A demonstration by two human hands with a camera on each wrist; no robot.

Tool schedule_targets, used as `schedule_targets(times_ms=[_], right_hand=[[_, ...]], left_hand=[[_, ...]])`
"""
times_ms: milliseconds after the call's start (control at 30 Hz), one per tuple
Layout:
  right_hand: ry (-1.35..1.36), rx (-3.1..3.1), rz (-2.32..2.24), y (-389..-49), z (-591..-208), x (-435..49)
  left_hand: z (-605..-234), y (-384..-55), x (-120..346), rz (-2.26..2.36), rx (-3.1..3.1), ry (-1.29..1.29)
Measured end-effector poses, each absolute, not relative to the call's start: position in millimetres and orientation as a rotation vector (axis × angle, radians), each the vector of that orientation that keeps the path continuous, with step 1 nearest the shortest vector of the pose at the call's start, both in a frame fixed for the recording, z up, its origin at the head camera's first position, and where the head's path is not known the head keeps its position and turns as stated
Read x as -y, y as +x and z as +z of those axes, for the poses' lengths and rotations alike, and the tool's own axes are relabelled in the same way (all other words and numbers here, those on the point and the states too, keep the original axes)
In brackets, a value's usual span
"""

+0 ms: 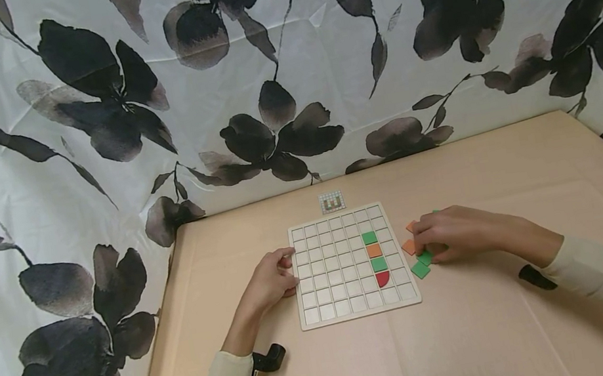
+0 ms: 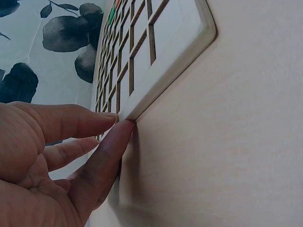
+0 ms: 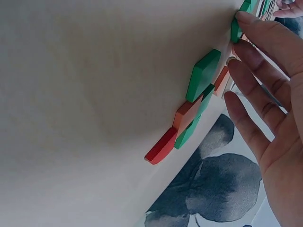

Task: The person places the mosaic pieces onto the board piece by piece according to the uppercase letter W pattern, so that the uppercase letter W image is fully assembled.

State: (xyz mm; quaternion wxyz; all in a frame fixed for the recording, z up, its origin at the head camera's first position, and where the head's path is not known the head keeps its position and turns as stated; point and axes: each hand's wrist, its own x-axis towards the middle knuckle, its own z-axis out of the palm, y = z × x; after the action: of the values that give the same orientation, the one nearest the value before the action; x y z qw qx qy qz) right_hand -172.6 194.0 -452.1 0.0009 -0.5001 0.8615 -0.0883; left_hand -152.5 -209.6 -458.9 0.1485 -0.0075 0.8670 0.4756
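A pale board (image 1: 324,322) with a grid of square recesses lies on the table. My left hand (image 1: 270,281) is at its left edge, and in the left wrist view thumb and index finger pinch the rim. One column on the board holds a green tile (image 1: 368,238), an orange tile (image 1: 373,250), another green tile (image 1: 378,264) and a red rounded tile (image 1: 383,279). Right of the board, my right hand (image 1: 458,231) reaches over loose tiles. In the right wrist view its thumb and index finger pinch a green tile (image 3: 235,29), the other fingers extended.
Beyond the board lies a small pattern card (image 1: 332,201). Loose pieces by the right hand include a green tile (image 1: 420,270), an orange tile (image 1: 408,247) and a red tile (image 3: 162,147). Floral cloth (image 1: 314,46) hangs along the table's far and left sides.
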Motion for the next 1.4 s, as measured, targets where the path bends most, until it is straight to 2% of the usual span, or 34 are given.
schedule_targets(times_ms=[1400], right_hand=[[-1.461, -2.723, -0.222, -172.4, -452.3, -196.1]], left_hand=[[-462.0, -150.9, 211.7, 1.362, -2.510, 0.015]])
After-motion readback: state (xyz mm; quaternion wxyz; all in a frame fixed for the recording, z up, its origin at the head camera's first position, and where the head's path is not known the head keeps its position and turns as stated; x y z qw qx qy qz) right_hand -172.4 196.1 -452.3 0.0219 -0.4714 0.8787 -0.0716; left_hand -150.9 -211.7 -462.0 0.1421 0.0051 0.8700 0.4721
